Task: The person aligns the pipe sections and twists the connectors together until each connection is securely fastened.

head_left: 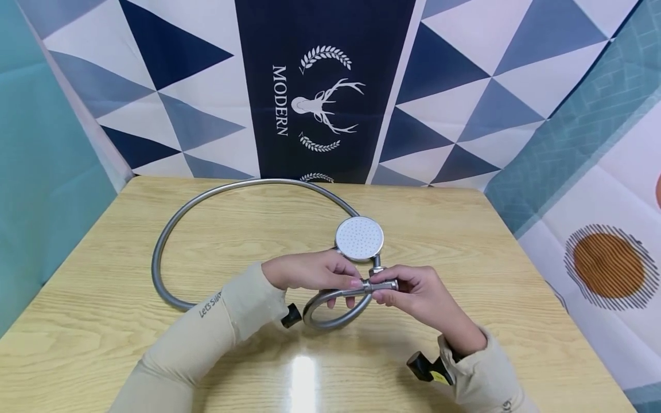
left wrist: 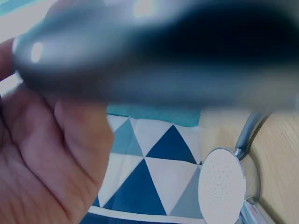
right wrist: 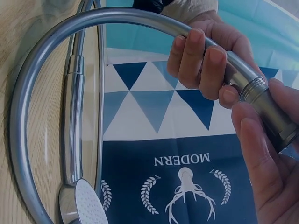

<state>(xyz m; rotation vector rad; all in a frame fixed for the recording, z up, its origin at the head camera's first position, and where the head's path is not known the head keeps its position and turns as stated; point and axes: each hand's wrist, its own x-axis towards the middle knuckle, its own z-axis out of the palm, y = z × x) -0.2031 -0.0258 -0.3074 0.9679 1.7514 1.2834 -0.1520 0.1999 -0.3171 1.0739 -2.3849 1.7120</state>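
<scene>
A grey metal shower hose curves up from the table, and my left hand grips it just behind its end. My right hand pinches a short cylindrical metal fitting between thumb and fingers. In the right wrist view the hose's end and the fitting stand in line, with screw threads showing where they meet. A round shower head with a white nozzle face lies just beyond my hands. Blurred grey metal fills the top of the left wrist view, above my left palm.
The hose makes a wide loop over the left and back of the wooden table. Behind the table hangs a patterned cloth with triangles and a deer print. Black wrist devices sit at both sleeves.
</scene>
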